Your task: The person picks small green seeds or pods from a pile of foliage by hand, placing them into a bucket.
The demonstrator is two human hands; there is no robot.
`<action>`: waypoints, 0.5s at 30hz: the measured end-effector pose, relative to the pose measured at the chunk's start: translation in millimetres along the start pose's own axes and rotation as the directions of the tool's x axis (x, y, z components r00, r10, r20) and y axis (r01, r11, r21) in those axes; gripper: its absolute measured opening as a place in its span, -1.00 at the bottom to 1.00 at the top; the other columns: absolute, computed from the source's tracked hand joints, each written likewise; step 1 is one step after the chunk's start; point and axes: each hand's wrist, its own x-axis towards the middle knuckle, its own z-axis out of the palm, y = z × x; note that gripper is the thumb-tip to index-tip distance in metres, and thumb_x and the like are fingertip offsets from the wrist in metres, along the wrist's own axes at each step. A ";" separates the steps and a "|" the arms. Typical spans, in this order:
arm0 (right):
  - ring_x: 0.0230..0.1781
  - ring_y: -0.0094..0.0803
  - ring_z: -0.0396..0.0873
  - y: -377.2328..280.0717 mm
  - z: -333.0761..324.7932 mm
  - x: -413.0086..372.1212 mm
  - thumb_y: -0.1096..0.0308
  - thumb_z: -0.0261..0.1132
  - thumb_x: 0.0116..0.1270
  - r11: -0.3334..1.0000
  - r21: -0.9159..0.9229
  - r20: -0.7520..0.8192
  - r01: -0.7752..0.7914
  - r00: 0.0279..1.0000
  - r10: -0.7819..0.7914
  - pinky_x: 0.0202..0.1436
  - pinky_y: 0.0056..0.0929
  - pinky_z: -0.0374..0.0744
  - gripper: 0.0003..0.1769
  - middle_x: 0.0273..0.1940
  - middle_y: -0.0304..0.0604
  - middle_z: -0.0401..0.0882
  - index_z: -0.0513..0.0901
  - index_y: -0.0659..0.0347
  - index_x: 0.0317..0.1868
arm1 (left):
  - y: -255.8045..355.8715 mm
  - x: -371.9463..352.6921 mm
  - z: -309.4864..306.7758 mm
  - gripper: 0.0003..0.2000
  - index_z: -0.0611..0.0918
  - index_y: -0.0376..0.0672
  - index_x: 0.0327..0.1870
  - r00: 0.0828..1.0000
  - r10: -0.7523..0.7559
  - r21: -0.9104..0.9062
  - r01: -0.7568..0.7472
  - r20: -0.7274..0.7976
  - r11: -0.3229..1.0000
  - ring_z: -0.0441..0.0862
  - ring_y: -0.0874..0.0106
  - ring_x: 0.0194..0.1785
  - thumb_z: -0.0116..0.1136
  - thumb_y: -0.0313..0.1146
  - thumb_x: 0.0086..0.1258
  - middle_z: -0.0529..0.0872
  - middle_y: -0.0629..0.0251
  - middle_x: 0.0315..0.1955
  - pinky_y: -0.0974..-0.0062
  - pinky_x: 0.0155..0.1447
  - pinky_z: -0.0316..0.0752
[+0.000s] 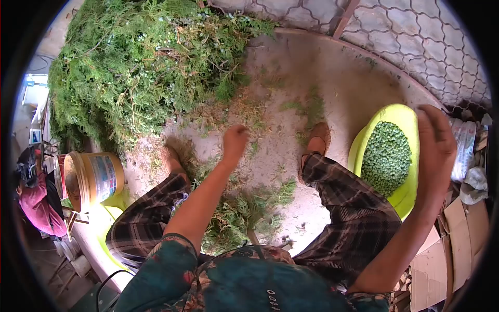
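My left hand (236,140) is held out over the middle of the floor, fingers curled together; whatever may be inside them is hidden. Below it, loose green sprigs (234,218) lie between my feet. On the right, my right hand (437,135) is at the outer rim of a yellow-green plastic basin (357,148), its fingers bent around the edge, with the grip partly hidden. The basin looks tilted beside my right knee and contains many small round green berries (387,158). A large heap of leafy conifer branches (140,67) with pale berries fills the upper left.
A yellow bucket (93,179) lies on its side by my left leg. Another person (41,203) is at the far left. Cardboard (434,260) and plastic-wrapped goods (462,151) stand at the right. A raised curved edge (384,60) borders the patterned paving (416,36).
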 end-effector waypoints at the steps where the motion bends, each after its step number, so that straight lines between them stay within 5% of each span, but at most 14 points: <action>1: -0.17 -0.20 0.59 -16.7 16.1 -10.8 0.37 0.31 0.17 0.988 -0.030 0.063 0.152 0.987 -0.150 -0.06 -0.39 0.49 -0.75 -0.18 0.00 0.62 0.60 0.29 -0.14 | -19.3 11.7 -13.5 -0.82 0.62 -0.35 -0.19 0.992 0.034 0.074 -0.026 -0.117 0.997 0.58 0.46 -0.46 0.13 -0.46 0.23 0.67 0.20 -0.50 0.48 -0.39 0.46; 3: -0.16 -0.30 0.58 -44.8 36.7 -29.9 0.40 0.35 0.12 0.927 -0.070 0.311 0.368 0.891 -0.330 -0.02 -0.42 0.48 -0.68 -0.18 -0.05 0.62 0.59 0.33 -0.10 | -45.9 37.4 -28.7 -0.85 0.65 -0.25 -0.27 0.969 -0.004 0.201 0.055 -0.249 0.978 0.61 0.09 -0.27 0.07 -0.46 0.18 0.67 0.02 -0.36 0.21 -0.21 0.47; 5: -0.19 -0.17 0.59 -63.9 53.2 -37.8 0.45 0.38 0.01 0.844 0.012 0.432 0.536 0.758 -0.488 -0.06 -0.34 0.51 -0.65 -0.19 0.01 0.61 0.59 0.33 -0.14 | -55.2 59.6 -31.3 -0.83 0.64 -0.20 -0.22 0.964 0.095 0.289 -0.020 -0.249 0.957 0.59 0.07 -0.23 0.06 -0.47 0.19 0.65 0.02 -0.30 0.17 -0.19 0.46; 6: -0.19 -0.17 0.59 -71.0 59.1 -39.9 0.45 0.38 0.01 0.845 0.011 0.443 0.534 0.755 -0.483 -0.06 -0.34 0.51 -0.65 -0.19 0.01 0.61 0.59 0.33 -0.14 | -58.4 68.4 -31.7 -0.80 0.63 -0.16 -0.17 0.949 0.203 0.377 -0.101 -0.242 0.921 0.57 0.05 -0.19 0.05 -0.48 0.20 0.63 0.02 -0.25 0.14 -0.17 0.45; 8: -0.23 -0.05 0.57 -82.0 67.7 -42.2 0.49 0.37 -0.07 0.881 0.030 0.635 0.473 0.672 -0.382 -0.12 -0.26 0.52 -0.64 -0.22 0.05 0.60 0.58 0.32 -0.17 | -51.1 79.6 -26.5 -0.77 0.62 -0.11 -0.12 0.958 0.193 0.458 -0.078 -0.212 0.885 0.57 0.04 -0.17 0.04 -0.49 0.21 0.61 0.03 -0.22 0.13 -0.18 0.45; 12: -0.27 -0.04 0.56 -90.3 80.4 -45.4 0.50 0.36 -0.10 0.899 -0.017 0.701 0.438 0.646 -0.302 -0.17 -0.22 0.51 -0.62 -0.26 0.02 0.60 0.58 0.32 -0.18 | -71.1 100.8 -12.3 -0.70 0.58 0.02 -0.04 0.985 0.117 0.604 -0.015 -0.130 0.797 0.55 0.01 -0.15 0.01 -0.50 0.21 0.54 0.04 -0.14 0.11 -0.18 0.45; 15: -0.27 -0.04 0.56 -93.8 87.0 -50.4 0.49 0.38 -0.12 0.882 -0.048 0.673 0.468 0.668 -0.318 -0.17 -0.23 0.51 -0.60 -0.26 0.03 0.60 0.58 0.32 -0.17 | -98.0 109.4 -13.8 -0.68 0.52 -0.19 0.01 0.961 0.272 0.611 -0.180 -0.059 0.771 0.57 0.10 -0.35 0.04 -0.54 0.20 0.60 0.08 -0.35 0.22 -0.32 0.48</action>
